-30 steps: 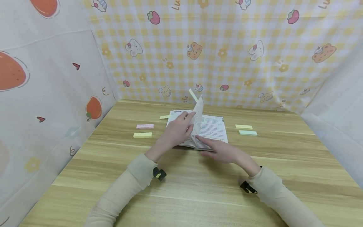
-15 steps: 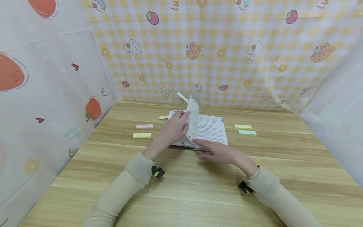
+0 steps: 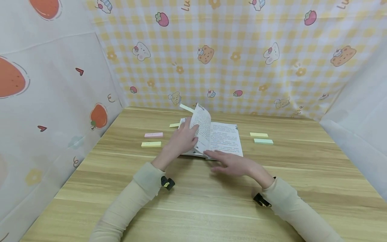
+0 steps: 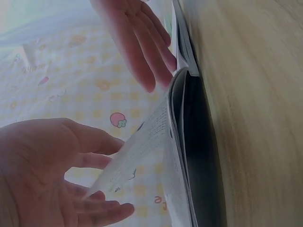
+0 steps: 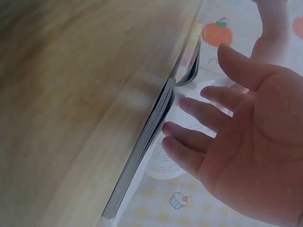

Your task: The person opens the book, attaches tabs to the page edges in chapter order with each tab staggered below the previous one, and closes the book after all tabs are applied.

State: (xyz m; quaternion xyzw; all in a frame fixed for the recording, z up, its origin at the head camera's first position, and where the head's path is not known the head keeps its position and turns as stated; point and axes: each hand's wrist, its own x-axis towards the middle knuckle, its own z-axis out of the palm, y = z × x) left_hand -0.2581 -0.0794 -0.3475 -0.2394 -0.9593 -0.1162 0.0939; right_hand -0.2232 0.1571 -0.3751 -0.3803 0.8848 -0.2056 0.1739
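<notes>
An open book (image 3: 225,137) lies on the wooden table (image 3: 211,201), also seen edge-on as the book (image 4: 199,142) and the book (image 5: 151,127). My left hand (image 3: 181,141) holds a lifted page (image 3: 203,129) between thumb and fingers, and the page leans over to the left. A pale sticky tab (image 3: 186,108) juts from the page's top. In the left wrist view the page (image 4: 137,151) runs across my left hand (image 4: 42,175). My right hand (image 3: 231,163) lies flat with straight fingers, its tips on the near edge of the right-hand page; it shows as the right hand (image 5: 246,137).
Left of the book lie a pink note pad (image 3: 153,135), a yellow pad (image 3: 151,144) and a yellow strip (image 3: 174,125). To the right are a yellow pad (image 3: 259,134) and a green pad (image 3: 263,141). Patterned cloth walls enclose the table on three sides.
The lifted page has swung from nearly upright over towards the left, with my left hand following it. My right hand has slid slightly left along the book's near edge.
</notes>
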